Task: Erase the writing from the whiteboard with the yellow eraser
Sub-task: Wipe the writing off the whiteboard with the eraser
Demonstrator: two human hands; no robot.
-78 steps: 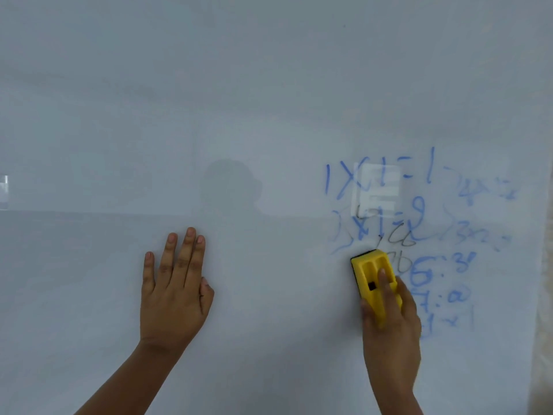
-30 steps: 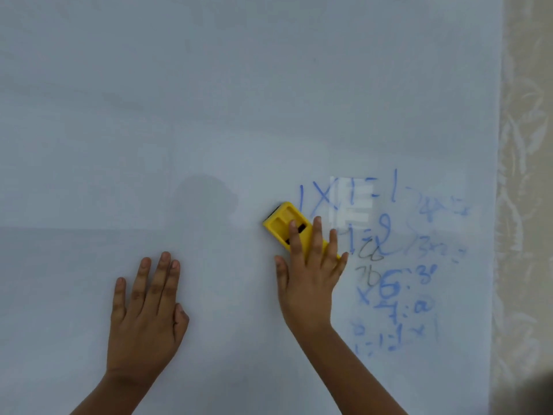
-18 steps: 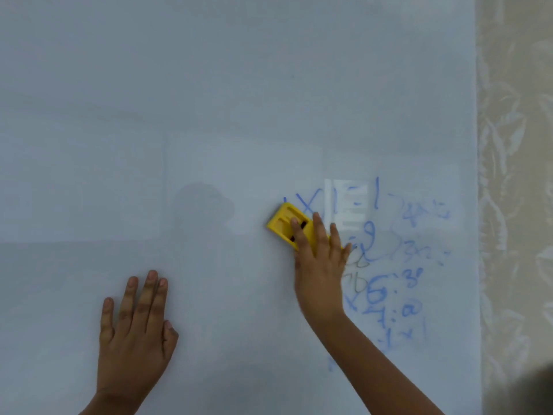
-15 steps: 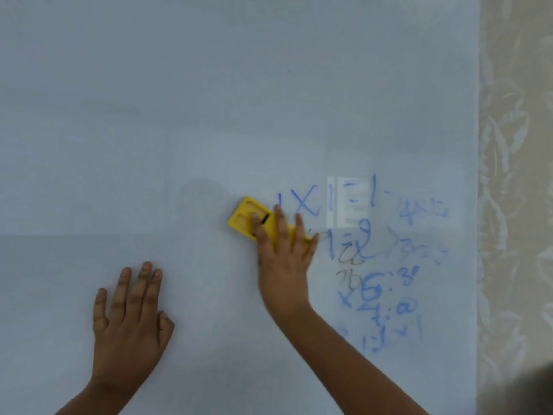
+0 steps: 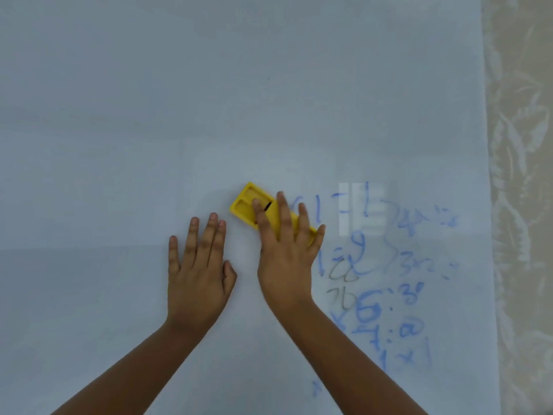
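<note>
Pressing the eraser (image 5: 250,205) flat under spread fingers at the writing's (image 5: 386,283) left edge, the right hand (image 5: 285,259) pinned rather than gripped it; the left hand (image 5: 197,277) lay open on the whiteboard (image 5: 209,85). Loose hold risked slipping, smearing ink.

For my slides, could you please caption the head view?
Right hand presses yellow eraser beside blue writing; left hand flat.

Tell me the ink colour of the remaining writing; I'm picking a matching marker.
Mostly smeared blue writing, with a few grey marks, on the glossy whiteboard; head view.
</note>
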